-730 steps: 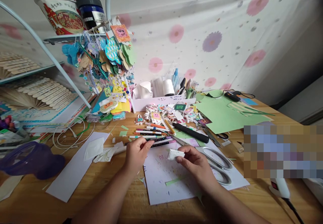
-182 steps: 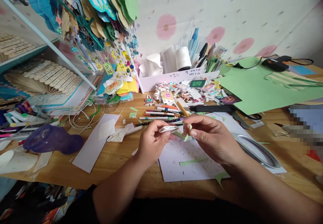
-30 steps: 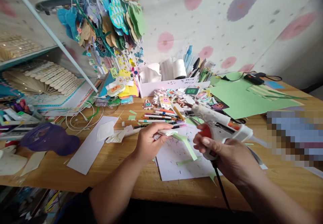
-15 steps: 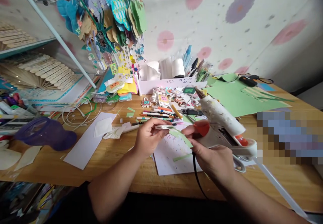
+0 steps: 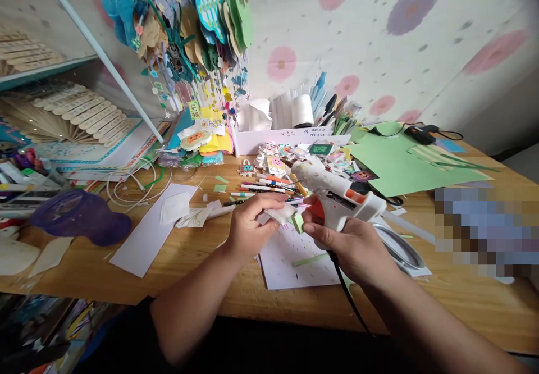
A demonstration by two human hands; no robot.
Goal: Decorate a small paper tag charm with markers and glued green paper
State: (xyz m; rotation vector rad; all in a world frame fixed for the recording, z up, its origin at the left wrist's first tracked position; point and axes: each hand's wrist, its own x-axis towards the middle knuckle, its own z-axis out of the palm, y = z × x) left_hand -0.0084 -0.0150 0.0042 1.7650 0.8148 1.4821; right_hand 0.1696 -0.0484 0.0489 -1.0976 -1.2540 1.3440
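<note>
Two hands work over one wooden table (image 5: 236,301). The left hand (image 5: 246,228) pinches one small white piece (image 5: 284,213) between thumb and fingers, near the middle of the view. The right hand (image 5: 351,245) has its fingers curled tight around the handle of one white glue gun (image 5: 326,191), just to the 2 o'clock side of the piece.

One pale green strip (image 5: 297,222) sits between the piece and the right fingertips (I cannot tell if they pinch it). Counting from the piece, one white sheet (image 5: 278,264) lies toward 6 o'clock, with one more green strip (image 5: 310,260) on it. One purple cup (image 5: 78,217) lies at 9 o'clock, one white spool (image 5: 302,111) stands at 12, and one big green paper (image 5: 383,163) lies at 2.

The markers (image 5: 259,187) at 11 o'clock overlap too much to count. The left fingers hide part of the piece. The gun's tip is hard to see against the heap of little cutouts (image 5: 275,163). At 3 o'clock, blurry squares (image 5: 484,228) cover something.
</note>
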